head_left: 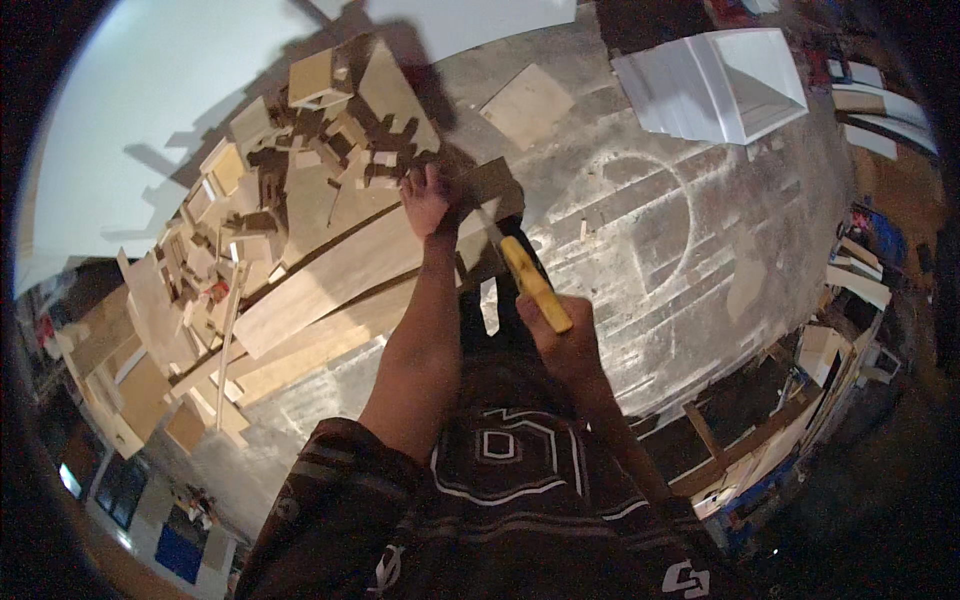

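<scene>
Fingers parted, left hand lies over a board; right hand clasps a saw. One skip could gash the left.

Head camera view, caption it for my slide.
Right hand holding a yellow-handled tool, left hand at a long wooden board, wood offcuts scattered nearby.

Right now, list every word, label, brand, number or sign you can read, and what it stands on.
No words or numbers can be read with certainty.
Dark shirt: pale outlined shapes and stylised white marks, no clear word.
Yellow-handled tool: no lettering I can make out.
Pale boards: no legible writing.
Any markings in the dim surroundings are too small or blurred.
</scene>
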`<action>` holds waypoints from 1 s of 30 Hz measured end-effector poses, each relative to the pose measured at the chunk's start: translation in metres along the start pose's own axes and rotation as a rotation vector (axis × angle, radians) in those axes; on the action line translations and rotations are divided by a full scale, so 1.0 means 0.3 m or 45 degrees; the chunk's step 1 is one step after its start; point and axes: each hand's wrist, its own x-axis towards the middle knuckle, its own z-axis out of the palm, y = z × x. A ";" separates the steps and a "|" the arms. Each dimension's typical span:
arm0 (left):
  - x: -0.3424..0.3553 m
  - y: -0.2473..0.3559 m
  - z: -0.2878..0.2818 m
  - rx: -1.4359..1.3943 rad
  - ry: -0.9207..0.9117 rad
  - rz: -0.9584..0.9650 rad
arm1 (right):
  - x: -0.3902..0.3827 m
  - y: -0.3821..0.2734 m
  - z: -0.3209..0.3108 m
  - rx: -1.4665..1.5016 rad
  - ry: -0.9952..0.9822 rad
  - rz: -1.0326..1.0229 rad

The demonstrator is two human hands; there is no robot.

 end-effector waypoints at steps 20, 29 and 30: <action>0.014 0.009 -0.005 -0.011 -0.047 -0.033 | -0.015 0.029 0.012 -0.039 -0.007 -0.084; 0.006 0.025 -0.011 -0.032 0.013 0.018 | 0.018 0.067 0.045 -0.030 0.012 -0.032; 0.009 0.015 -0.016 -0.057 0.017 0.034 | 0.008 0.065 0.049 -0.073 0.043 -0.060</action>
